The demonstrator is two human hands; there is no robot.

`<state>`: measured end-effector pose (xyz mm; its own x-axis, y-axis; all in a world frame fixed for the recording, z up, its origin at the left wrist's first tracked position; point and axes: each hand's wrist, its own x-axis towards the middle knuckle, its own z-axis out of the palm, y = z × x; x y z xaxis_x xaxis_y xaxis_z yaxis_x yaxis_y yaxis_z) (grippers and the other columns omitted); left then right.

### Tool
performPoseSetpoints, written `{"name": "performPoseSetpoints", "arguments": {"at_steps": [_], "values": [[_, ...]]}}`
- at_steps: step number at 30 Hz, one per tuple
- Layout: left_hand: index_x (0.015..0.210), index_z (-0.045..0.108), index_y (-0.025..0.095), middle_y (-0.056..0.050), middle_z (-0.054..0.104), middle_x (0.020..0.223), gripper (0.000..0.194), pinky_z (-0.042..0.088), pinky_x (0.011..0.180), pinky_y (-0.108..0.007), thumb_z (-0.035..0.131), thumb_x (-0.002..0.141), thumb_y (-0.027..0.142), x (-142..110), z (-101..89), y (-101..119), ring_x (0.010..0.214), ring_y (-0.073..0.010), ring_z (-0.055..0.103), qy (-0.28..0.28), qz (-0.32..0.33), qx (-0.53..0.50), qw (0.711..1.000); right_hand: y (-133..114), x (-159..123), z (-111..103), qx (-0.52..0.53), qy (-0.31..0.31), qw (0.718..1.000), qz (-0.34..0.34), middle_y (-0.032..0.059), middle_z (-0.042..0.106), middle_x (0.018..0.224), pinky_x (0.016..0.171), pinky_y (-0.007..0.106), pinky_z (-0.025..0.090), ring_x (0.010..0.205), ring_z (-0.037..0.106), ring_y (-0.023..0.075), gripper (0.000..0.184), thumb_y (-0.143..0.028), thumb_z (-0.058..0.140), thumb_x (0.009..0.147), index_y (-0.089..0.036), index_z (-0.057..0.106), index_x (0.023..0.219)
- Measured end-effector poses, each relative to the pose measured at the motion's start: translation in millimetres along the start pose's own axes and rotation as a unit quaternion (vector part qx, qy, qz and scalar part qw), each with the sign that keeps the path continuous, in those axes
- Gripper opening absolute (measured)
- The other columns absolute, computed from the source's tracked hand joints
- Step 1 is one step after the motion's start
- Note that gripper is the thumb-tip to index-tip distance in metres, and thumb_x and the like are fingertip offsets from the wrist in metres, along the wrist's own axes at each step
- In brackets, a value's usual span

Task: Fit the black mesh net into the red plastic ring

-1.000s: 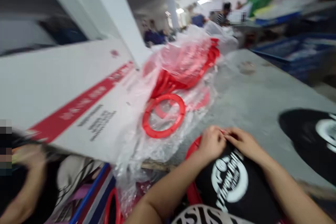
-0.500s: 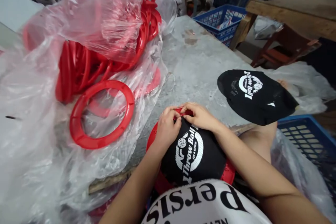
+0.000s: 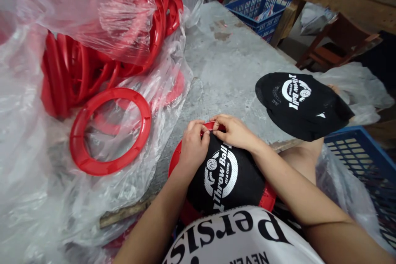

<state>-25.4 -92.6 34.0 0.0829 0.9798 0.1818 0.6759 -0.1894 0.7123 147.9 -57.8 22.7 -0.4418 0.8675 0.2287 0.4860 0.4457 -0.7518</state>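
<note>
A black fabric disc [image 3: 227,173] printed "Throw Ball" in white lies over a red plastic ring [image 3: 268,196] against my body. The ring shows at the left, right and far side of the cloth. At the far edge my left hand [image 3: 194,142] pinches the fabric's edge by the ring. Close beside it, my right hand [image 3: 233,131] pinches the same edge, its fingertips bent inward. A short stretch of red rim shows between the two hands. Whatever lies exactly under the fingertips is hidden.
Another red ring [image 3: 77,144] lies on clear plastic sheeting at left, before a heap of red rings [image 3: 89,66] under plastic. More black printed fabric [image 3: 300,105] rests at the grey table's [image 3: 213,62] right edge. Blue crates [image 3: 355,140] and a brown chair [image 3: 337,45] stand beyond.
The view has tipped down slightly, and the surroundings sit higher in it. Both hands stay at the ring's far edge, with a little more red rim showing between them.
</note>
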Motion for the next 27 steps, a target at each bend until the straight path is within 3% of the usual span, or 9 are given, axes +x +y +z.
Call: {"name": "performPoseSetpoints", "arguments": {"at_steps": [7, 16, 22, 27], "values": [[0.081, 0.056, 0.019, -0.008, 0.062, 0.115, 0.01, 0.043, 0.103, -0.042, 0.053, 0.088, 0.013, 1.5, 1.0, 1.0, 0.112, -0.0216, 0.059, -0.002, -0.014, 0.0, 1.0, -3.2, 1.1, -1.4, 0.011, 0.002, 1.0, 0.009, 0.0026, 0.064, 0.107, 0.085, 0.029, 0.042, 0.101, 0.06, 0.0209, 0.021, -0.003, 0.064, 0.085, -0.019, 0.055, 0.076], [0.08, 0.055, 0.019, -0.009, 0.061, 0.115, 0.011, 0.044, 0.103, -0.042, 0.052, 0.088, 0.012, 3.3, 2.4, 4.0, 0.111, -0.0223, 0.058, -0.008, -0.035, 0.014, 0.999, -5.9, 1.6, 0.4, -0.022, 0.0, 0.999, 0.031, 0.0022, 0.064, 0.105, 0.085, 0.029, 0.04, 0.099, 0.059, 0.0212, 0.022, -0.003, 0.061, 0.083, -0.02, 0.05, 0.075], [0.079, 0.054, 0.019, -0.009, 0.06, 0.112, 0.013, 0.045, 0.103, -0.042, 0.048, 0.088, 0.012, 7.8, 5.1, 4.8, 0.109, -0.0224, 0.058, -0.017, -0.058, 0.039, 0.997, -2.3, 3.3, 6.0, -0.054, 0.004, 0.997, 0.057, 0.0021, 0.064, 0.097, 0.078, 0.028, 0.041, 0.088, 0.059, 0.0207, 0.021, -0.001, 0.06, 0.082, -0.02, 0.052, 0.076], [0.08, 0.057, 0.019, -0.011, 0.06, 0.118, 0.012, 0.045, 0.106, -0.043, 0.049, 0.089, 0.015, 7.8, 2.8, 1.1, 0.114, -0.0227, 0.058, -0.027, -0.044, 0.017, 0.999, -1.3, 4.0, 7.3, -0.057, 0.014, 0.996, 0.061, 0.0031, 0.064, 0.098, 0.08, 0.03, 0.043, 0.09, 0.06, 0.0219, 0.016, -0.003, 0.059, 0.083, -0.019, 0.056, 0.082]]}}
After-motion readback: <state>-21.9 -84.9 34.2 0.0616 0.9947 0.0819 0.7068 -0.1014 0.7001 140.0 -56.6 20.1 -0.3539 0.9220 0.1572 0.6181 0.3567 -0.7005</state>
